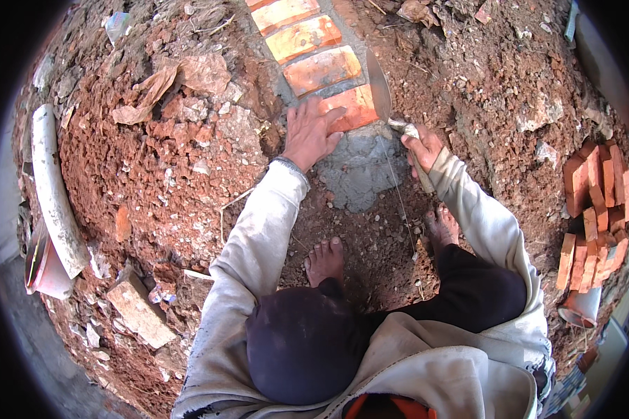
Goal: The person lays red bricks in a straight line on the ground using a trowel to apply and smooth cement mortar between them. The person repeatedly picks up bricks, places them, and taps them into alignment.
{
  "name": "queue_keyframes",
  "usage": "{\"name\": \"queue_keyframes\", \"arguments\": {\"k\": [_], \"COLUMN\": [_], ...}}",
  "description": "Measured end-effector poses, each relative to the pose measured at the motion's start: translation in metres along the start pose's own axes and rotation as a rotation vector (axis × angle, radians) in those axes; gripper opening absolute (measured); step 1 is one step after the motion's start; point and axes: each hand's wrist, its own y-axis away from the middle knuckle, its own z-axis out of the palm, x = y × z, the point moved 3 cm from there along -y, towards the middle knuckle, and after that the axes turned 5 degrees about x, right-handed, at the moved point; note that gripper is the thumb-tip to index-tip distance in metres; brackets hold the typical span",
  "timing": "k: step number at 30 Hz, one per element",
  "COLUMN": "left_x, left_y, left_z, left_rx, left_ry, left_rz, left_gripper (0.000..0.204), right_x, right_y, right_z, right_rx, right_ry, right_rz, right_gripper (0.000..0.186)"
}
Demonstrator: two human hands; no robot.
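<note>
Where a row of rectangular orange-red clay bricks (302,38) set in grey mortar runs down from the top, a barefoot person (307,342) in a pale long-sleeved top (426,363) bends over its near end. The left hand (310,134) rests on the nearest orange clay brick (360,105), the last in the row—fingers slightly apart, thumb spread away from them. The right hand (424,149) has its fingers clamped around the pale handle of a thin grey metal trowel (378,84); its blade stands beside that brick's right end, though I cannot tell whether they touch. Between the hands, a rough patch of grey mortar (360,174) covers reddish-brown soil (496,133). Well off to the right lie more orange bricks (576,185), piled; far left, a long white tube (52,188).
</note>
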Motion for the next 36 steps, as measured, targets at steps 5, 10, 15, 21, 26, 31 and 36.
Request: {"name": "queue_keyframes", "arguments": {"k": [5, 10, 15, 21, 26, 31, 36], "left_x": [0.000, -0.001, 0.000, 0.003, 0.006, 0.005, 0.007], "left_y": [0.002, 0.004, 0.002, 0.009, 0.007, 0.007, 0.013], "left_z": [0.000, 0.002, 0.000, -0.001, -0.004, -0.002, -0.003], "left_rx": [0.032, 0.012, -0.007, 0.019, -0.049, -0.076, -0.078], "left_ry": [0.028, 0.013, 0.022, -0.023, -0.038, 0.025, 0.026], "left_rz": [0.007, -0.016, -0.032, -0.034, -0.062, -0.109, -0.122], "left_gripper": [0.054, 0.055, 0.055, 0.055, 0.051, 0.052, 0.054], "right_x": [0.000, -0.009, -0.006, -0.015, -0.020, -0.014, -0.016], "right_y": [0.000, 0.004, 0.001, 0.010, 0.000, -0.004, 0.003], "right_z": [0.000, 0.001, 0.000, 0.008, 0.031, 0.020, 0.008], "right_rx": [0.004, 0.005, 0.012, 0.030, -0.011, -0.002, 0.040], "right_ry": [0.037, 0.037, 0.050, 0.022, 0.124, 0.088, -0.018], "right_rz": [0.024, -0.018, 0.042, -0.100, 0.031, -0.008, -0.109], "right_gripper": [0.032, 0.033, 0.033, 0.033, 0.031, 0.032, 0.027]}}
